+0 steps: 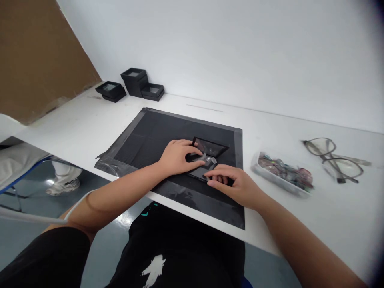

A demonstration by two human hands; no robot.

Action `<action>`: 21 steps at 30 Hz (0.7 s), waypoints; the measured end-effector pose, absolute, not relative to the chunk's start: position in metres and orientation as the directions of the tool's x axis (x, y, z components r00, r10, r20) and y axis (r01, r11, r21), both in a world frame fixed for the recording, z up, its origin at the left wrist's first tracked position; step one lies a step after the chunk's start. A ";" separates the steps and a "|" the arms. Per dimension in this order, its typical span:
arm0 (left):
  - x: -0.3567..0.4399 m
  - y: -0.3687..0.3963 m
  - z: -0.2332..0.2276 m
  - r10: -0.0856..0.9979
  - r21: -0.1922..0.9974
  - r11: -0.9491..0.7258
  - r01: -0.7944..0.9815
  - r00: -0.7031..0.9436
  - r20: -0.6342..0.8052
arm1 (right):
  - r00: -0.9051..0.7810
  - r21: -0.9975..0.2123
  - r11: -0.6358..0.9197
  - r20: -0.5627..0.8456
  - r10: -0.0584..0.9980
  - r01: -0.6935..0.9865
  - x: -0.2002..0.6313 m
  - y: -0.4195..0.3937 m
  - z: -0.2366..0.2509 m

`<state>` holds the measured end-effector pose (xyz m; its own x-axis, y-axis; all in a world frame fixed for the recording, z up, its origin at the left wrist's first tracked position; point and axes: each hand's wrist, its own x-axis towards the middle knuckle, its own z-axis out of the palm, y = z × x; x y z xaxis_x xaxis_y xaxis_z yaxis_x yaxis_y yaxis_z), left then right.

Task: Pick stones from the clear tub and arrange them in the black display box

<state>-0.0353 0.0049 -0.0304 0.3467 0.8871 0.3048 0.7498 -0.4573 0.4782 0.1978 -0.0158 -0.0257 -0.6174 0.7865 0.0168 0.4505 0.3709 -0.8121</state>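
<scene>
A small black box with a clear-windowed lid lies open on a black mat in front of me. My left hand rests on the box's near left side, fingers pressing a small silvery item at its middle. My right hand holds the box's near edge, fingers curled over it. What the silvery item is cannot be made out.
A clear tray of several small shiny pieces sits right of the mat, with eyeglasses beyond it. Three small black boxes stand at the far left by the wall. A seated person's leg and shoe show below the table's left edge.
</scene>
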 end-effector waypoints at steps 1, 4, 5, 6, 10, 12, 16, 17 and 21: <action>-0.035 0.005 -0.031 0.888 0.476 -0.455 0.753 0.346 0.303 | -0.617 -0.812 0.370 0.016 0.787 0.451 0.198 -0.016 -0.025; -0.036 0.006 -0.031 0.894 0.478 -0.445 0.757 0.345 0.285 | -0.621 -0.814 0.372 0.017 0.784 0.446 0.198 -0.016 -0.025; -0.036 0.006 -0.031 0.894 0.479 -0.446 0.756 0.349 0.280 | -0.625 -0.814 0.374 0.017 0.781 0.445 0.198 -0.016 -0.025; -0.036 0.007 -0.031 0.893 0.481 -0.448 0.754 0.356 0.274 | -0.628 -0.813 0.375 0.015 0.778 0.446 0.199 -0.016 -0.026; -0.039 0.008 -0.029 0.889 0.494 -0.457 0.740 0.389 0.240 | -0.618 -0.808 0.362 -0.004 0.786 0.466 0.199 -0.015 -0.026; -0.041 0.008 -0.029 0.887 0.501 -0.461 0.732 0.403 0.227 | -0.611 -0.812 0.352 -0.008 0.791 0.466 0.199 -0.015 -0.026; -0.043 0.010 -0.029 0.877 0.531 -0.477 0.701 0.422 0.230 | -0.615 -0.816 0.341 -0.022 0.788 0.467 0.199 -0.016 -0.025; -0.044 0.011 -0.030 0.873 0.539 -0.484 0.689 0.425 0.239 | -0.617 -0.813 0.344 -0.023 0.786 0.469 0.199 -0.016 -0.025; -0.046 0.012 -0.030 0.855 0.566 -0.517 0.642 0.424 0.300 | -0.617 -0.805 0.364 -0.003 0.787 0.469 0.199 -0.016 -0.025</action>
